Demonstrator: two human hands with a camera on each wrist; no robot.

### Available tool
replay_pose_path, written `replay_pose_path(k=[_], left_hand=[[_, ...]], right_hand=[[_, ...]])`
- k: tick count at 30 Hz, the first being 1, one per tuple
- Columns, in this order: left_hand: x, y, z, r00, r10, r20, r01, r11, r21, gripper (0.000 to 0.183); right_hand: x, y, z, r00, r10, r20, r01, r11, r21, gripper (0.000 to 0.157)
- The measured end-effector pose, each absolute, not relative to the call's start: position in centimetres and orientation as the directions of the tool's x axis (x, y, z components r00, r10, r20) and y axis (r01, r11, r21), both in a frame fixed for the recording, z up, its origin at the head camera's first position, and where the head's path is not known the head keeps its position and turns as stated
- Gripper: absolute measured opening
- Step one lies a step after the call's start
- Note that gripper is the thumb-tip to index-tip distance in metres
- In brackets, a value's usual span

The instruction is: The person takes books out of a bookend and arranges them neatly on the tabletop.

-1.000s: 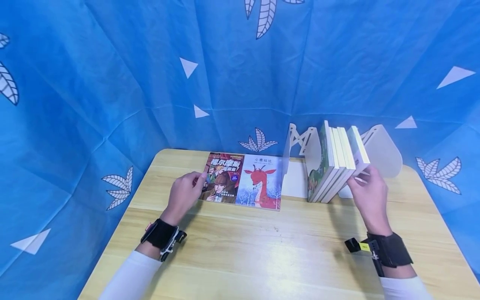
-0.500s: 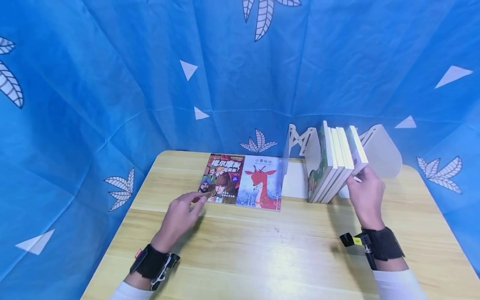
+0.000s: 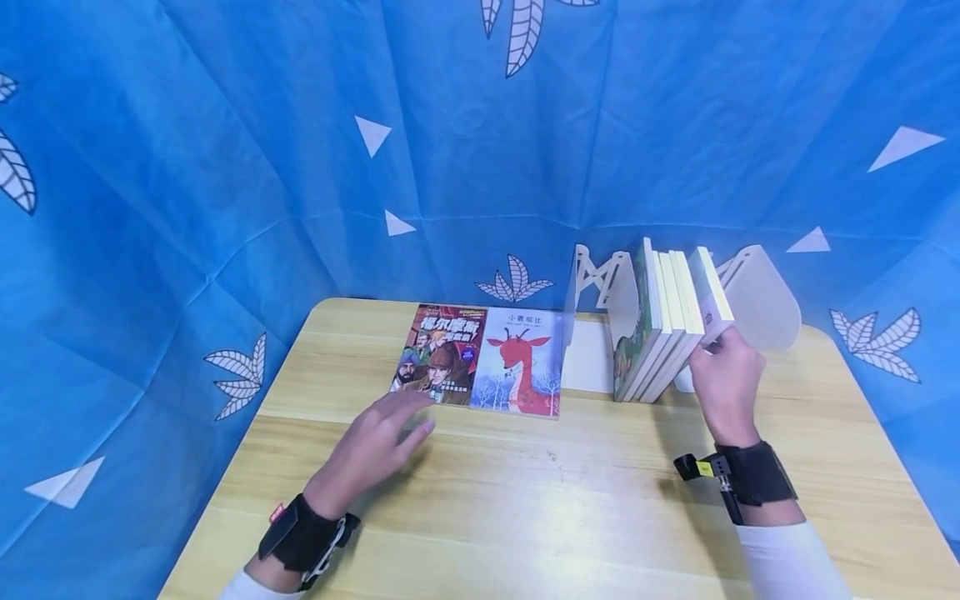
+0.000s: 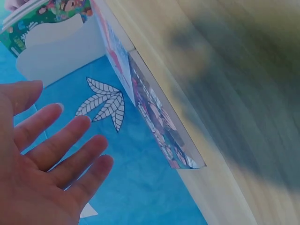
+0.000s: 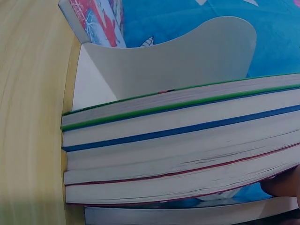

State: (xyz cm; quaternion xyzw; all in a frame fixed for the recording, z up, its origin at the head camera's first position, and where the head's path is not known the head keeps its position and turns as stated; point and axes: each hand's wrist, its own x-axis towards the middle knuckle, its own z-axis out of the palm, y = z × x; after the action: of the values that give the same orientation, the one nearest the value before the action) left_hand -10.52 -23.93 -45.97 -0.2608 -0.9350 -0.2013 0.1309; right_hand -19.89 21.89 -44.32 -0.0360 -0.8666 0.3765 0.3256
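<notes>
My left hand [image 3: 371,454] hovers just in front of a dark red book [image 3: 438,354] with cartoon figures, its fingers straight and spread; the left wrist view shows its palm [image 4: 42,183] holding nothing. A book with a red deer [image 3: 521,362] lies flat beside the red one. With my right hand [image 3: 726,383] I pinch the lower front of the rightmost upright book [image 3: 712,287], which leans in a white book rack [image 3: 626,300]. One digit [image 5: 283,183] shows in the gap between that book and several other upright books [image 5: 183,150] to its left.
The rack's right end plate [image 3: 765,300] stands beyond the rightmost book, and its bare white base [image 3: 587,358] shows left of the upright books. A blue curtain [image 3: 480,150] hangs behind the wooden table [image 3: 525,508]. Each wrist wears a black strap.
My left hand has drawn back from the dark red book's left edge toward the table's front, and its fingers have spread. My right hand stays at the rightmost book, barely shifting left.
</notes>
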Motion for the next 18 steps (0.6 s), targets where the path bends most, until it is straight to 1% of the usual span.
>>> replay_pose_path(k=[7, 11, 17, 18], left_hand=[[-10.2, -23.5, -46.0, -0.807, 0.468, 0.361, 0.573, 0.767, 0.287, 0.042], [-9.9, -23.3, -46.1, -0.792, 0.49, 0.365, 0.595, 0.754, 0.279, 0.043], [-9.8, -23.2, -46.5, -0.776, 0.502, 0.381, 0.612, 0.744, 0.267, 0.043], [-9.9, -23.2, -46.5, -0.775, 0.503, 0.383, 0.614, 0.742, 0.267, 0.043]], right_hand=[[-20.1, 21.9, -43.7, -0.813, 0.253, 0.524, -0.176, 0.751, -0.636, 0.023], [-20.0, 22.0, -43.4, -0.817, 0.227, 0.53, -0.167, 0.787, -0.594, 0.011], [-19.5, 22.3, -43.2, -0.817, 0.181, 0.548, -0.187, 0.815, -0.549, 0.019], [-19.4, 22.4, -43.3, -0.818, 0.178, 0.547, -0.19, 0.814, -0.549, 0.018]])
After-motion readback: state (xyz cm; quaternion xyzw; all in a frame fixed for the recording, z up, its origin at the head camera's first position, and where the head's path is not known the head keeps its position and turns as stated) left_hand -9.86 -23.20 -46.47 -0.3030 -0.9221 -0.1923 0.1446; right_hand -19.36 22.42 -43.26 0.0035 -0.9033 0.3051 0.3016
